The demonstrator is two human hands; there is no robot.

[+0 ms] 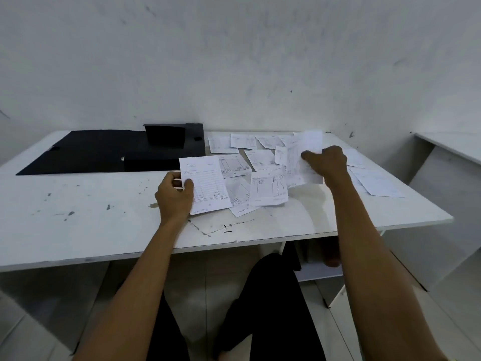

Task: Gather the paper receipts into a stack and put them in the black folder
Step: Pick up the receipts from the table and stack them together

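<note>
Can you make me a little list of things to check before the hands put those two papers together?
1. Left hand holds a receipt: ok, pinched at its left edge.
2. Right hand holds another receipt: ok, lifted off the table.
3. Black folder is open and ready: ok, it lies spread open at the back left.
4. All loose receipts are gathered: not ok, many still lie scattered on the white table.
5. No receipt is slipping off the edge: cannot tell, one sheet lies close to the right edge.
</note>
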